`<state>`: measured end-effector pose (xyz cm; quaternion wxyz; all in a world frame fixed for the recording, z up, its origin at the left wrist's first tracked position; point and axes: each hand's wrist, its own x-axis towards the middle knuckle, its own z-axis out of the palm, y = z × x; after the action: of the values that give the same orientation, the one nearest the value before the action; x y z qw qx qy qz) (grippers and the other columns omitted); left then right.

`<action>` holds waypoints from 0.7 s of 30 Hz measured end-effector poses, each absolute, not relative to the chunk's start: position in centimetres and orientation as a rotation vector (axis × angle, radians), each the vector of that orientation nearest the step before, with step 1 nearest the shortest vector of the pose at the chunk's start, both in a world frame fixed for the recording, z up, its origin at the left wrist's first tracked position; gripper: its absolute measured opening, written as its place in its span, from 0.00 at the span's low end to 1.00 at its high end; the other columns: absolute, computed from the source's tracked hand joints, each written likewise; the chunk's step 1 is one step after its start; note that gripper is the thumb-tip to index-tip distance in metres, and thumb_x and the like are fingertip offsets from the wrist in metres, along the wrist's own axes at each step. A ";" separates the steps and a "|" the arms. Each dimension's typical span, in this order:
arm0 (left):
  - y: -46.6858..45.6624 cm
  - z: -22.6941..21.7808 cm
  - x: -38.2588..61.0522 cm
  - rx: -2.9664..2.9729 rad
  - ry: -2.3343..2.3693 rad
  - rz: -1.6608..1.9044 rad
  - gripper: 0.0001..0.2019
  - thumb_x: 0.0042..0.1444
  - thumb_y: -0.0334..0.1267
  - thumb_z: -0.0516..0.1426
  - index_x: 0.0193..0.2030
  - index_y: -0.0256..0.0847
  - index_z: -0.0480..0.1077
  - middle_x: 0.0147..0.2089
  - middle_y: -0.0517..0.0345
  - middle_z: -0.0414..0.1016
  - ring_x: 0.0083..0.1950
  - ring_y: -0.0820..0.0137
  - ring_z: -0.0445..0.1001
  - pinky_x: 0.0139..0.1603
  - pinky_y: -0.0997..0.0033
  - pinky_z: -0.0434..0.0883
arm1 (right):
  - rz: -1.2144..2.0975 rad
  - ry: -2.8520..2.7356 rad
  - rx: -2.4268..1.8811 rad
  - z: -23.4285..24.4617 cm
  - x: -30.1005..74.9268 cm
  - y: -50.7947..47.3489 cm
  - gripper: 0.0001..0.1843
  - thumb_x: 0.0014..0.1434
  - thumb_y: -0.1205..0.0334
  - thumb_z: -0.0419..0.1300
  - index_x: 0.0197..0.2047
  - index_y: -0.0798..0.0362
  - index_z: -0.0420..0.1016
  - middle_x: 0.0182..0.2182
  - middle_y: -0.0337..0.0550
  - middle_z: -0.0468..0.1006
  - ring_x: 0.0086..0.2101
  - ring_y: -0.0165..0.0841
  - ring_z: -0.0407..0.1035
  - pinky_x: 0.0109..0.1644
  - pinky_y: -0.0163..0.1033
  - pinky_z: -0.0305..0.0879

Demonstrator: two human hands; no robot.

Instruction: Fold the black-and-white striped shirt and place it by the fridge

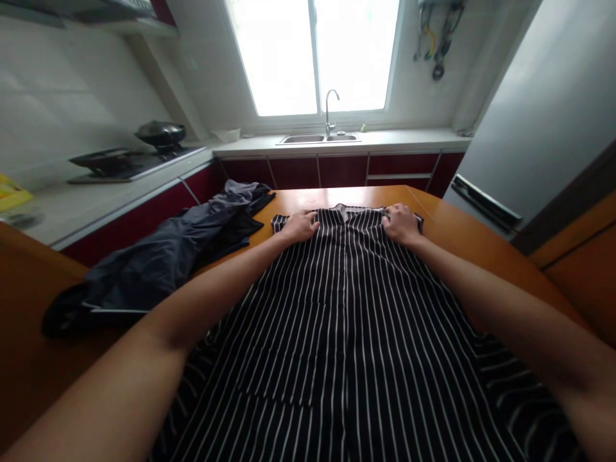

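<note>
A black garment with thin white stripes (pixel 346 321) lies spread flat along the orange wooden table (pixel 443 224), its collar at the far end. Both my arms reach forward over it. My left hand (pixel 301 226) rests on the left shoulder of the garment, fingers curled and pinching the cloth near the collar. My right hand (pixel 402 224) is closed on the right shoulder in the same way.
A pile of dark grey and black clothes (pixel 168 256) lies on the table's left side. Behind are a counter with a sink and tap (pixel 320 136) under a bright window, a hob with a wok (pixel 161 135) at left, and a grey refrigerator (pixel 543 115) at right.
</note>
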<state>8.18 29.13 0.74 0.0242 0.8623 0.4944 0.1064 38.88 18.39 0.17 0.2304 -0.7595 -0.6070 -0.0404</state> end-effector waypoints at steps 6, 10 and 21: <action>24.8 -1.6 10.0 2.686 1.361 0.102 0.33 0.67 0.63 0.41 0.74 0.55 0.52 0.78 0.53 0.45 0.77 0.45 0.40 0.70 0.32 0.42 | 0.126 -1.928 -2.120 -3.0 34.4 15.8 0.35 0.69 0.44 0.45 0.71 0.55 0.59 0.72 0.57 0.53 0.70 0.48 0.45 0.71 0.58 0.42; 26.9 -1.7 9.9 2.674 1.417 0.127 0.33 0.68 0.62 0.39 0.75 0.53 0.52 0.78 0.54 0.43 0.78 0.48 0.40 0.72 0.34 0.41 | 0.138 -1.935 -2.136 -3.2 35.1 16.9 0.36 0.70 0.44 0.43 0.73 0.56 0.55 0.73 0.57 0.49 0.72 0.46 0.40 0.72 0.58 0.37; 30.7 -0.8 9.8 2.594 1.565 0.390 0.25 0.70 0.46 0.46 0.69 0.38 0.63 0.70 0.43 0.63 0.70 0.59 0.62 0.70 0.60 0.57 | -0.017 -1.734 -2.100 -2.1 38.3 19.8 0.30 0.71 0.53 0.45 0.68 0.62 0.62 0.70 0.60 0.56 0.70 0.48 0.47 0.71 0.58 0.43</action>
<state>9.85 30.75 -0.77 0.0434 0.8484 0.5118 0.1277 38.31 19.80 -2.11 0.2077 -0.7544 -0.6227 -0.0059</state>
